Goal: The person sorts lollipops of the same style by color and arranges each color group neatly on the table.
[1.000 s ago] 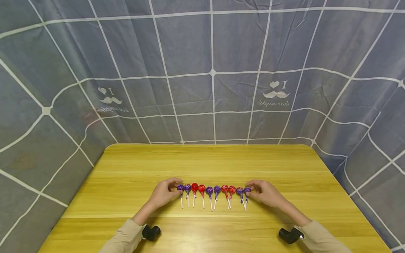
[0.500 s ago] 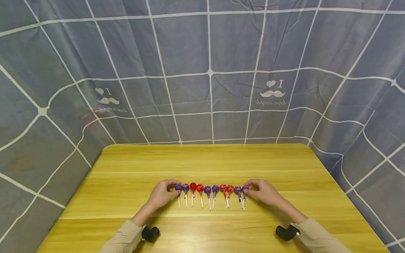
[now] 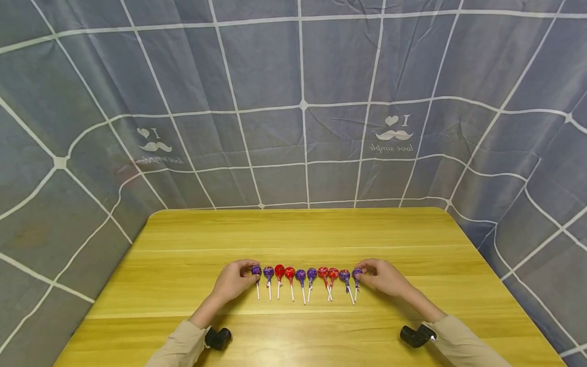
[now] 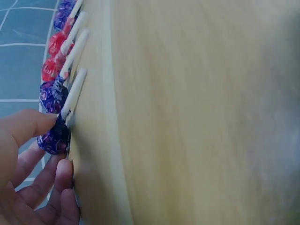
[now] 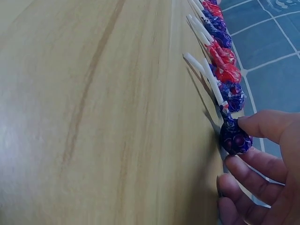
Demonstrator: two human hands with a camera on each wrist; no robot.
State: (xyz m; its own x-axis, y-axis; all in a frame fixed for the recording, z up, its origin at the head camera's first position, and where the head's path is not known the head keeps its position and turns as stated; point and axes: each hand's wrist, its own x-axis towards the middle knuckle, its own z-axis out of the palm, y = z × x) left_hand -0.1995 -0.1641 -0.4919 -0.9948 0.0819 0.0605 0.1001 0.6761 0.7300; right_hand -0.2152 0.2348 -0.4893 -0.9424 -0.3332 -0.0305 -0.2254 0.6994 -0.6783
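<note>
Several wrapped lollipops lie in a row across the table, sticks toward me. At the row's left end my left hand (image 3: 235, 280) pinches a purple lollipop (image 4: 55, 138) by its head, thumb on one side and fingers on the other. My right hand (image 3: 384, 278) holds the purple lollipop (image 5: 236, 137) at the right end the same way. Between them lie a dark red lollipop (image 3: 279, 271), a lighter red lollipop (image 3: 290, 273), a pair of red ones side by side, and further purple lollipops (image 3: 300, 276). The red pair's sticks cross.
The wooden table (image 3: 293, 331) spreads around the row. Behind it and at both sides hangs a grey curtain (image 3: 270, 137) with white grid lines. A black wrist camera (image 3: 217, 338) sits at the left sleeve, another black camera (image 3: 417, 336) at the right.
The left-end lollipop has shifted slightly left, away from its neighbour. The right-end one has swung its stick right, so it no longer crosses the adjacent stick. The head view has shifted slightly.
</note>
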